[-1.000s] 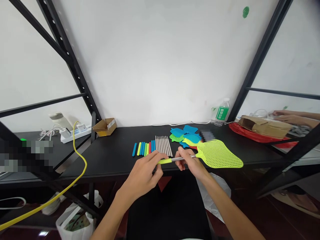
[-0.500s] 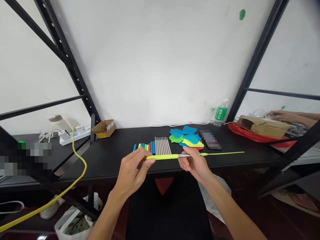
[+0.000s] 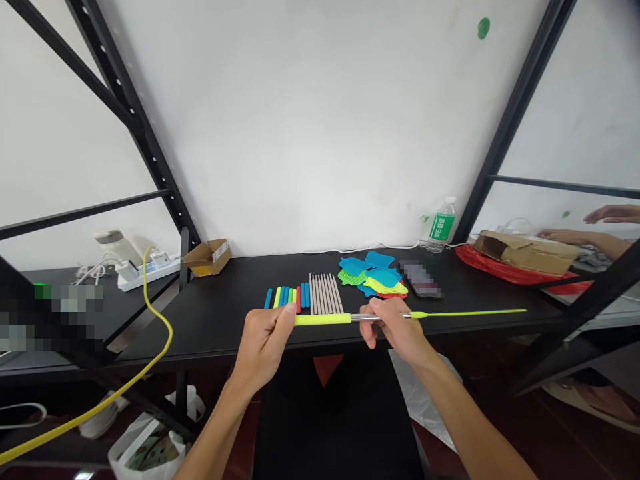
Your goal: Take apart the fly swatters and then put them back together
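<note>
A fly swatter with a yellow-green handle, a metal rod and a flat head seen edge-on is held level above the front of the black table. My left hand is closed around the handle's left end. On the metal rod, my right hand is closed near the swatter's head. Behind them lie coloured handle tubes in a row, then several grey metal rods side by side. Further right is a pile of blue, green, yellow and red swatter heads.
A phone lies right of the pile, with a water bottle behind it. An open cardboard box stands at the back left. A yellow cable hangs at the left. At the right, another person's hands show beyond the shelf frame.
The swatter's head has turned from face-on to edge-on. My left hand has moved left and now wraps the handle; more metal rod shows, and the head reaches further right.
</note>
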Available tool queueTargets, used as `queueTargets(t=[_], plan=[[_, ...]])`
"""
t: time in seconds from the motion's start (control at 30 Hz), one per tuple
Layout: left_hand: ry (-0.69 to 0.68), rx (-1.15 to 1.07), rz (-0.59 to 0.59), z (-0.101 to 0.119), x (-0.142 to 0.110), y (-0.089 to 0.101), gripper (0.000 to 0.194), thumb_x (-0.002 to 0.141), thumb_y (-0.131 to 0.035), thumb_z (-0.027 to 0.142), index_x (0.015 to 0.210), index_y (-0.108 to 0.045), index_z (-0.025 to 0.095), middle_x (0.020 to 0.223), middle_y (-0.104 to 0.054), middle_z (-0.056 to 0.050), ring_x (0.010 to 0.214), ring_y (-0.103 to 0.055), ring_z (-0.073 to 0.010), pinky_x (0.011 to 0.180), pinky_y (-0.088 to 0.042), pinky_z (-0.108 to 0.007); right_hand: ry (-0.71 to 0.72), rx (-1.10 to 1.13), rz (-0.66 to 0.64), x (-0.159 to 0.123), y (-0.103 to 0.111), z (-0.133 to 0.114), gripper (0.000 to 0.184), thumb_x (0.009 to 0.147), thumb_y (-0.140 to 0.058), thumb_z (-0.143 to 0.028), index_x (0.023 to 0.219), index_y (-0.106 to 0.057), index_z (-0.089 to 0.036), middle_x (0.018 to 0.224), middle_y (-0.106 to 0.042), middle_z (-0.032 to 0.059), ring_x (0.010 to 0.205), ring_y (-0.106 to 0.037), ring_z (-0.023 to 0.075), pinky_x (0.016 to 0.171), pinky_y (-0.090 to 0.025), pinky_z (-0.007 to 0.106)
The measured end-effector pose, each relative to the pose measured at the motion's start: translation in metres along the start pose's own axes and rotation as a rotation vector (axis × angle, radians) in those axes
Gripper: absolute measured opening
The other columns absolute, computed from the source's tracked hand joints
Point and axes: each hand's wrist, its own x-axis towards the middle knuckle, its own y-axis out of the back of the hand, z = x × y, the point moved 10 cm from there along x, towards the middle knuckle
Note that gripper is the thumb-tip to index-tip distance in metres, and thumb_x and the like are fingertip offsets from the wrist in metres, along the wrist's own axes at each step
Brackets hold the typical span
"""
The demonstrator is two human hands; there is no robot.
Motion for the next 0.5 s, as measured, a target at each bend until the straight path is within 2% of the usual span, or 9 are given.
queueTargets(t=[0.13,0.27,0.4,0.5], plan=[[0.122,-0.078,0.019,-0.013,0.0,0.001,0.056,0.1,-0.042,0.046,0.055,-0.02,0.02,0.051,-0.018,0.003,0.047,-0.018,-0.0086,0.047,-0.016,-0.029,0.002,-0.047,-0.053,-0.001,-0.003,-0.003,0.053,0.1,-0.043,-0.046,0.067,-0.073,-0.018,0.061,-0.066,0.0064,0.061,-0.058,0.0174,0.058,-0.04,0.03],[0.197,-0.168,0.078,-0.026,0.004,0.012,0.058,0.099,-0.043,0.044,0.051,-0.021,0.021,0.047,-0.02,0.003,0.044,-0.022,-0.0087,0.045,-0.02,-0.028,0.01,-0.067,-0.053,0.0,0.004,-0.004,0.037,0.096,-0.054,-0.041,0.078,-0.077,-0.019,0.071,-0.071,0.0069,0.064,-0.059,0.0172,0.057,-0.041,0.029],[0.198,-0.183,0.302,-0.034,0.007,0.052,0.056,0.097,-0.047,0.044,0.049,-0.027,0.022,0.045,-0.026,0.003,0.043,-0.03,-0.0097,0.045,-0.026,-0.027,0.056,0.055,0.11,0.0,0.032,-0.007,0.032,0.091,-0.061,-0.041,0.075,-0.077,-0.019,0.067,-0.069,0.0077,0.059,-0.056,0.0171,0.051,-0.038,0.029],[0.183,0.013,0.424,-0.038,0.007,0.086,0.05,0.096,-0.047,0.047,0.055,-0.046,0.02,0.051,-0.043,0.001,0.047,-0.04,-0.0111,0.047,-0.03,-0.026,0.043,0.191,0.275,-0.001,0.055,-0.006,0.032,0.088,-0.062,-0.041,0.071,-0.075,-0.018,0.066,-0.067,0.0081,0.057,-0.053,0.0169,0.05,-0.037,0.029]])
